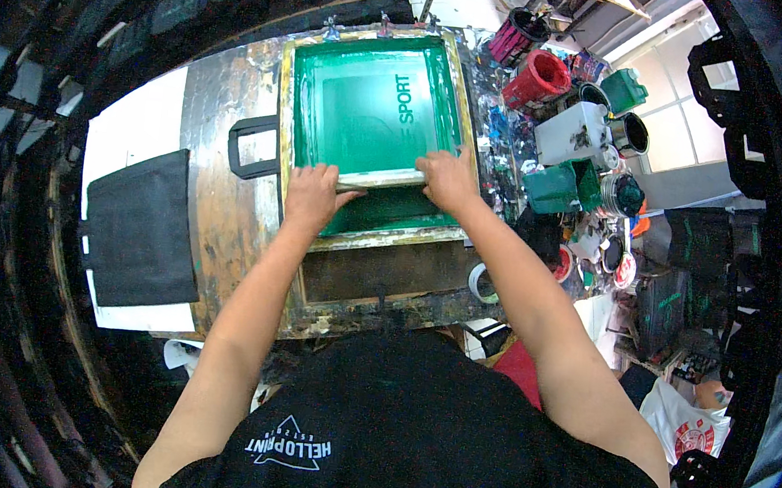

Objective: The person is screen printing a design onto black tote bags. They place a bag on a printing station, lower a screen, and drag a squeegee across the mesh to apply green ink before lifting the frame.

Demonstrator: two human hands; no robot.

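Note:
A squeegee (381,179) lies across the near part of a green printing screen (368,99), with both my hands closed on it. My left hand (314,196) grips its left end, thumb stretched along the near side. At the other end my right hand (448,180) wraps over the bar, close to the frame's right side. Dark lettering shows through the green mesh, and thick green ink lines the inner edges. The screen's yellowish frame (286,90) rests on a worn table. From beneath its left side a black bag handle (241,147) sticks out; the rest is hidden.
A black cloth bag (140,227) lies flat on a white board at the table's left. Along the right stand a red ink bucket (536,78), a white jug (570,131) and several green containers. A tape roll (482,283) sits near my right forearm. Clamps (384,24) hold the screen's far edge.

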